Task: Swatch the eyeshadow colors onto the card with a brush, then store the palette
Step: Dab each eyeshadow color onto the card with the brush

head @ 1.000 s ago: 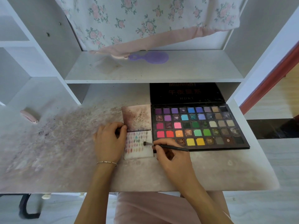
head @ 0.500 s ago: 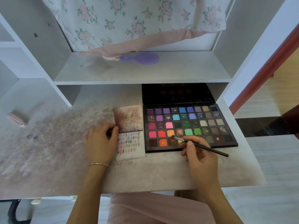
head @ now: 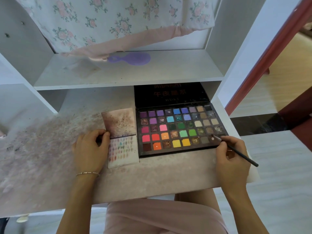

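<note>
My right hand [head: 232,154] pinches the brush [head: 236,151], its tip down in a dark pan at the lower right corner of the open palette [head: 180,129]. My left hand [head: 90,149] curls its fingers on the left edge of the card [head: 122,146], which lies on the powder-stained desk [head: 152,179], touching the palette's left side.

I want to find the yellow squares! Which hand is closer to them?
Right. The right hand is beside the palette's right end, near the yellow squares; the left hand is past the card.
</note>
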Motion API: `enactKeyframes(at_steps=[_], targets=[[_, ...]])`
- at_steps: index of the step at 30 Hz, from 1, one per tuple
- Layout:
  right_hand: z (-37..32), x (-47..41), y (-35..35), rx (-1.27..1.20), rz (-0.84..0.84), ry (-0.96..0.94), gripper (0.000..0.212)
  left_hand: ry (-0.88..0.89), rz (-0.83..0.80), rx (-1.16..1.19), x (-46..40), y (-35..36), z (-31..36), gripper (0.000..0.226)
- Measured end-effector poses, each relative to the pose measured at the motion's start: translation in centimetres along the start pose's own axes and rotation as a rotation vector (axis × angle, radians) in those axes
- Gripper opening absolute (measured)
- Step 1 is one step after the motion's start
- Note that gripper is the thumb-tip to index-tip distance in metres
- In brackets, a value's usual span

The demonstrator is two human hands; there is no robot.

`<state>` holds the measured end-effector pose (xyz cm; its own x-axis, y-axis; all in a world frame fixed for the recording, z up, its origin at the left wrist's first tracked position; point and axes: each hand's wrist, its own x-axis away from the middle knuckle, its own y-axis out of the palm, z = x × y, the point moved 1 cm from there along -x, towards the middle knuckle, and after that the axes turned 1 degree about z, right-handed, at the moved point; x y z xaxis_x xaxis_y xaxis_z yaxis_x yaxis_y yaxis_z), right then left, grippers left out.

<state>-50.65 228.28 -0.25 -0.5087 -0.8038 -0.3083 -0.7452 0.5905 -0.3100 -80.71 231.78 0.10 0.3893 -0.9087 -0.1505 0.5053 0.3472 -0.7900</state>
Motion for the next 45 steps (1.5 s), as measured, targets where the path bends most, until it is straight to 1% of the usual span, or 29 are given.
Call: enactKeyframes(at_steps=[3,8,24,32,35,37,40,45], targets=[[0.3,0.0,-0.1,0.053,0.022,0.02,0.014,-0.005,-0.003,0.001,0.0,0.0,0.0,0.019],[0.4,-0.1,0.1,0.116,-0.056,0.049,0.013,-0.007,-0.003,0.004,0.0,-0.1,0.1,0.019],[0.4,-0.2,0.2,0.107,-0.039,0.068,0.014,0.001,0.004,-0.005,0.0,-0.1,0.0,0.017],[0.2,0.0,0.1,0.075,-0.051,0.017,0.017,-0.006,0.002,-0.009,0.0,-0.1,0.1,0.018],[-0.5,0.5,0.4,0.017,-0.121,-0.03,0.021,-0.006,0.002,-0.005,0.0,-0.1,0.0,0.017],[-1.5,1.1,1.0,-0.06,-0.2,-0.061,0.02,-0.007,-0.002,-0.003,0.0,-0.1,0.0,0.018],[-2.9,2.4,2.4,-0.186,-0.339,-0.055,0.02,-0.003,-0.01,0.0,0.0,-0.2,0.0,0.018],[-4.1,4.3,5.3,-0.253,-0.566,-0.026,0.018,-0.003,-0.017,0.004,0.0,-0.3,0.0,0.019]])
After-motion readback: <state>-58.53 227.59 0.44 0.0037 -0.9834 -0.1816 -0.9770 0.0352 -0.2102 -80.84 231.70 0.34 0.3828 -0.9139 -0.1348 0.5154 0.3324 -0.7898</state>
